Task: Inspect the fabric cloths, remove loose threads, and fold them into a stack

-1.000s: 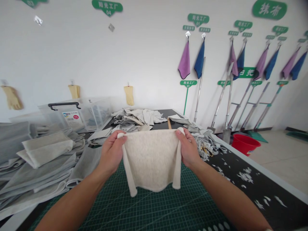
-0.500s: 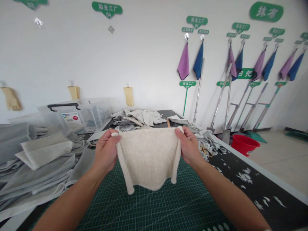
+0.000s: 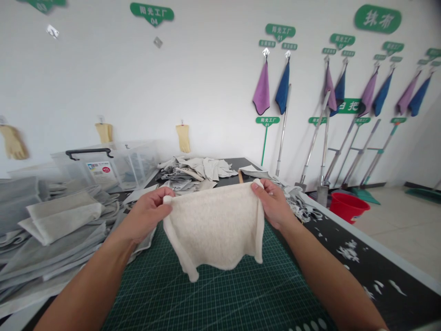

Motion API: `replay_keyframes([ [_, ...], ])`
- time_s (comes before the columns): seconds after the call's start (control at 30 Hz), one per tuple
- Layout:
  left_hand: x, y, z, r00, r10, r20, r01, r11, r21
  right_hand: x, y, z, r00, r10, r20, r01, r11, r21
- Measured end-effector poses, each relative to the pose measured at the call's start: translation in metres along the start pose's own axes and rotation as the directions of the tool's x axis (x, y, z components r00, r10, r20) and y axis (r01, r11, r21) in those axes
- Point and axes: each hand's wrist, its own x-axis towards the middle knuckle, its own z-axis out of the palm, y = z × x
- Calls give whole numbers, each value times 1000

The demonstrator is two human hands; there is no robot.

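A cream piece of fabric (image 3: 213, 230) hangs between my hands above a green cutting mat (image 3: 206, 303). My left hand (image 3: 149, 214) pinches its upper left corner between thumb and fingers. At the upper right corner, my right hand (image 3: 274, 202) grips it the same way. The top edge is stretched and slants down toward the left. Both side edges curl inward into rolls, and the lower edge hangs loose.
Stacked grey fabric pieces (image 3: 51, 257) lie on the left beside a clear plastic box (image 3: 96, 168). Fabric scraps (image 3: 203, 168) are heaped at the back. White snippets (image 3: 349, 250) litter the black tabletop (image 3: 372, 266). A red bucket (image 3: 347, 207) stands on the floor at right.
The fabric's left corner has dropped slightly with my left hand, so the top edge now tilts. Its lower edge has swung a little to the right. Both hands keep their hold.
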Motion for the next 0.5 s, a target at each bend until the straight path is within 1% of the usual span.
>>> replay_keyframes([
  [0.1,-2,2,0,1000,12,-27,-12,1000,-3,-4,-6,-1,997,23,78,-20,999,-38],
  [0.17,-5,4,3,999,-2,-32,2,1000,2,-8,-9,-1,993,60,105,-50,994,-92],
  [0.23,-9,3,10,999,-52,0,52,997,52,-13,-8,-3,986,119,118,-100,983,-154],
  [0.3,-12,-3,18,991,-133,35,128,984,121,-19,-3,-8,978,177,112,-148,963,-226],
  [0.4,-13,-25,32,963,-254,88,230,948,221,-28,17,-23,964,247,95,-199,913,-355],
  [0.5,-7,-60,44,929,-333,159,272,909,315,-35,54,-38,948,309,72,-230,826,-515],
])
